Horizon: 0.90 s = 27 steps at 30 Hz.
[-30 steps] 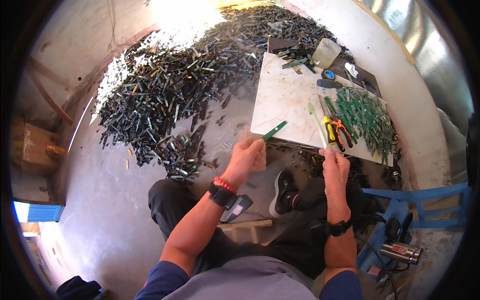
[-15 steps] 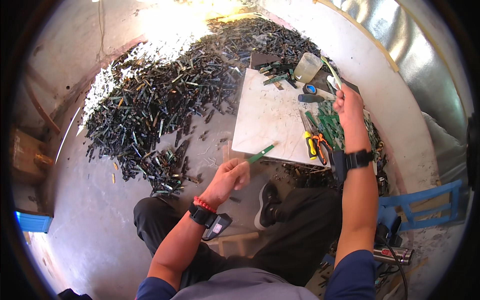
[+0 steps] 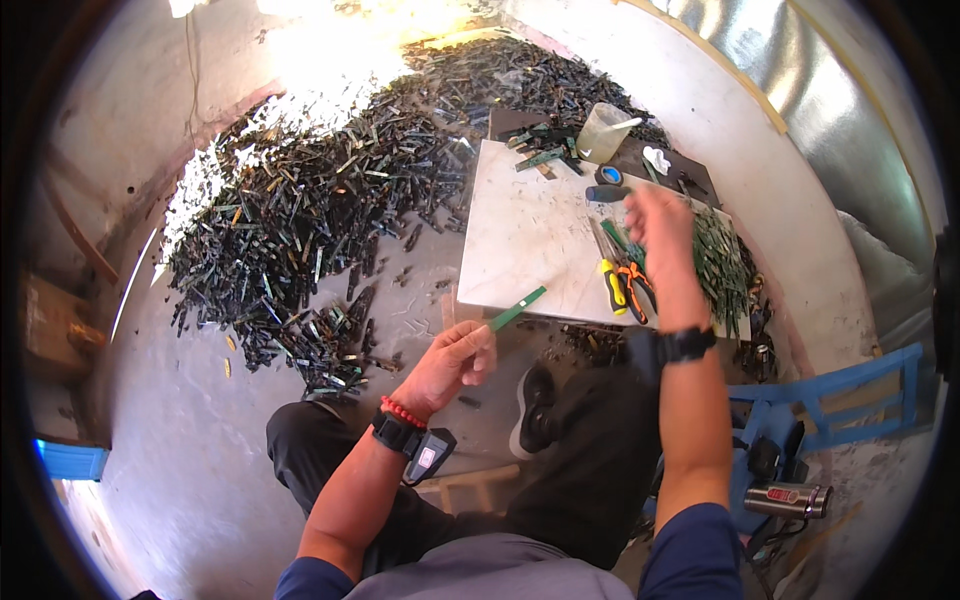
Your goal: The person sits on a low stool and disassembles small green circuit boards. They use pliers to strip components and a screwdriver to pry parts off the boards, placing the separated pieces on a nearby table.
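Observation:
My left hand (image 3: pixel 452 366) pinches one end of a narrow green circuit board strip (image 3: pixel 517 308), which points up and right past the near edge of a white board (image 3: pixel 530 235). Over the right part of that board is my right hand (image 3: pixel 658 228), blurred, its fingers partly curled; whether they hold anything cannot be made out. Yellow-handled tweezers (image 3: pixel 614 290) and orange-and-black pliers (image 3: pixel 637 285) lie below it. Beyond it are a dark-handled tool (image 3: pixel 607 193) and a blue-centred tape roll (image 3: pixel 609 175). A cloudy plastic cup (image 3: pixel 601 135) has a pale brush handle (image 3: pixel 626 124) leaning out.
Green strips (image 3: pixel 722 262) are piled on the board's right side. A large heap of dark strips (image 3: pixel 310 210) covers the floor at far left. Crumpled white tissue (image 3: pixel 656 160) sits behind the board. At right stand a blue chair (image 3: pixel 850 400) and a steel flask (image 3: pixel 789 500).
My right hand has let go of the pale-handled brush, which now leans in the cup. That hand has come left and nearer. My left hand keeps the green strip almost in place.

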Available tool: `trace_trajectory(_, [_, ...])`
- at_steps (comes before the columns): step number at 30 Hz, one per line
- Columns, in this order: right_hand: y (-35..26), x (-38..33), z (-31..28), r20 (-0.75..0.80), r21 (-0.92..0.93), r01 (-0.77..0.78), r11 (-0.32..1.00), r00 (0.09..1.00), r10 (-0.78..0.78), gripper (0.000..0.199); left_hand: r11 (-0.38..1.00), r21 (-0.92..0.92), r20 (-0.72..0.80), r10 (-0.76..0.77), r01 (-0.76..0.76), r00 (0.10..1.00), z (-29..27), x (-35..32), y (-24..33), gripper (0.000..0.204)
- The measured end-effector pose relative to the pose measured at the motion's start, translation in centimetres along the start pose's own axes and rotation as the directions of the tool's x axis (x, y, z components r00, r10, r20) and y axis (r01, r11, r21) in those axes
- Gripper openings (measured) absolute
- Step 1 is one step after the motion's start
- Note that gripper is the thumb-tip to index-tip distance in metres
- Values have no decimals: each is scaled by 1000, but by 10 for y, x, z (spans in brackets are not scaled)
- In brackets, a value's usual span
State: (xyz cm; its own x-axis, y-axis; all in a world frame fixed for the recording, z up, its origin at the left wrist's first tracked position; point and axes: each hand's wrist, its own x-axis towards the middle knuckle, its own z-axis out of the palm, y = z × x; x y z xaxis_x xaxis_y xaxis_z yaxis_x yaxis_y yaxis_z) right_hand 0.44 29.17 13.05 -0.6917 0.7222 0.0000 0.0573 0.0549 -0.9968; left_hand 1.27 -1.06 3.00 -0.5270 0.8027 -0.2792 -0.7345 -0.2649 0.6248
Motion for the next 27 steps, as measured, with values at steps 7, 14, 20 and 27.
trace_trajectory(7, [39, -124, -4, 404, -193, -173, 966, 883, 239, 23, 995, 94, 65, -46, 40, 997, 9, -16, -4, 19])
trace_trajectory(14, [37, -154, -21, 481, -163, -165, 973, 847, 224, 24, 973, 211, 102, -116, 92, 988, 12, -29, -13, 21])
trace_trajectory(20, [37, -165, -34, 480, -66, -253, 965, 840, 253, 25, 928, 359, 54, -131, 103, 990, 17, -26, -20, 23])
trace_trajectory(27, [35, -166, -40, 376, -106, -187, 977, 902, 214, 19, 903, 410, 28, -158, 133, 987, 28, -18, -28, 27])
